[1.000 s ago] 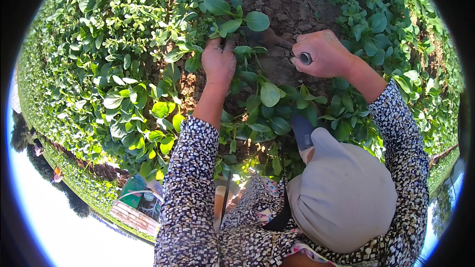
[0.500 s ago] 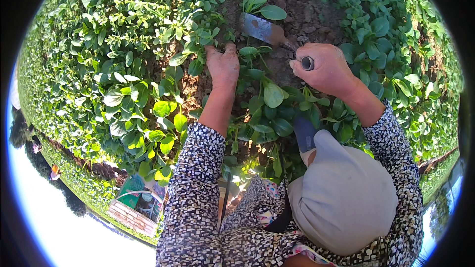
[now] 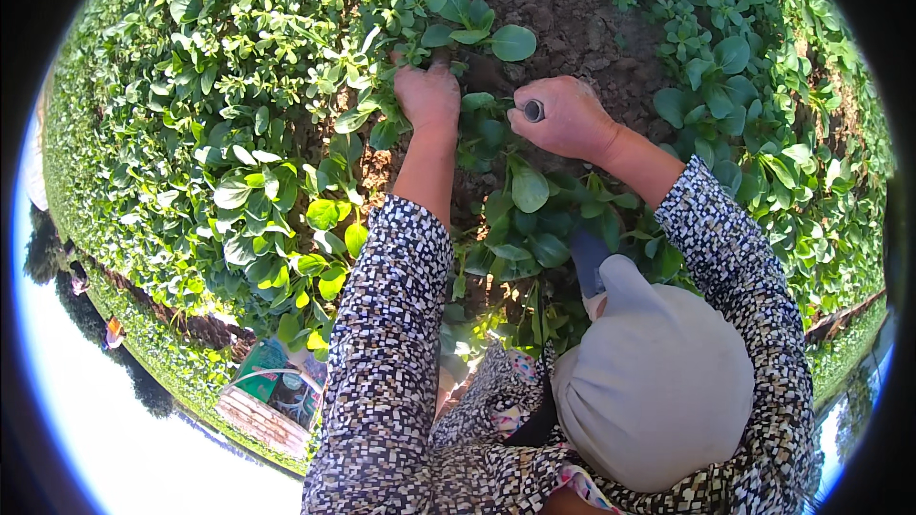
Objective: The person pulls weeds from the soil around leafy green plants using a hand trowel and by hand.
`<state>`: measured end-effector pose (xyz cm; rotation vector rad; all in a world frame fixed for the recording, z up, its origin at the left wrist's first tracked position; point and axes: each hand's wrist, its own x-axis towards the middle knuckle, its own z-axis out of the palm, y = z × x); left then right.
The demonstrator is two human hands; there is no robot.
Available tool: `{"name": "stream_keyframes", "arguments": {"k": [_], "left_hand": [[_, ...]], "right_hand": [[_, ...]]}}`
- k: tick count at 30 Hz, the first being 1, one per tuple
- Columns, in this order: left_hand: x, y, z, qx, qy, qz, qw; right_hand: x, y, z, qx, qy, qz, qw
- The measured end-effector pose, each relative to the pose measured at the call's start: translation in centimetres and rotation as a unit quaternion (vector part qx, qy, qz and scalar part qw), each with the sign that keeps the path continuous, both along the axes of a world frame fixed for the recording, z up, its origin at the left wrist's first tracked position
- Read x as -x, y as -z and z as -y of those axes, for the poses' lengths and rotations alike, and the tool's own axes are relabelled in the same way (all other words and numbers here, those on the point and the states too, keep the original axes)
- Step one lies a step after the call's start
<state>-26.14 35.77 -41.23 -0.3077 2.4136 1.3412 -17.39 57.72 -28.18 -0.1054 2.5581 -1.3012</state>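
Note:
My left hand reaches down into low foliage, its fingertips hidden among leaves and shadow, so its hold cannot be told. Just beyond it, a leafy green plant with broad rounded leaves leans over the soil. My right hand is a fist around the handle of a trowel, whose round hollow end points up. The trowel's blade lies in dark shade between my hands, below the leafy plant, and its edge is hard to make out.
Brown soil runs between dense green growth on both sides. More broad-leaved plants grow close below my hands. A shoe stands beside them, near a grey cap. At lower left is a pale crate-like container with a handle.
My right hand has moved left with the trowel, closer to my left hand. The blade has gone from sunlight into shade. The leafy plant has shifted left and nearer; my left hand reaches slightly farther.

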Motion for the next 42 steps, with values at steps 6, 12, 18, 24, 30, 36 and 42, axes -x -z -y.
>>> {"name": "stream_keyframes", "arguments": {"k": [6,12,18,24,30,36,42], "left_hand": [[-3.0,-4.8,-4.2,0.059,-0.002,-0.105,0.993],[-5.8,-6.8,0.9,-0.24,-0.252,0.017,0.938],[-4.2,-11.1,1.7,-0.27,-0.455,-0.002,0.849],[1.4,-13.8,6.4,-0.201,-0.355,-0.041,0.912],[1.2,-10.1,8.2,-0.006,-0.013,0.094,0.995],[1.3,-9.4,3.5,0.06,0.189,-0.015,0.98],[2.7,-9.1,1.0,0.155,0.254,-0.05,0.953]], "right_hand": [[-1.6,-0.7,-3.1,-0.067,0.007,-0.04,0.997],[-3.1,-3.1,-4.8,0.023,0.066,0.137,0.988],[-2.2,-3.4,-3.7,0.002,0.005,0.063,0.998],[-0.2,-1.9,-2.2,0.006,-0.012,0.097,0.995],[0.8,0.2,-3.6,0.036,-0.068,0.103,0.992],[1.8,1.2,-2.4,0.046,-0.055,0.093,0.993],[1.8,1.9,-1.1,0.044,-0.039,0.094,0.994]]}}
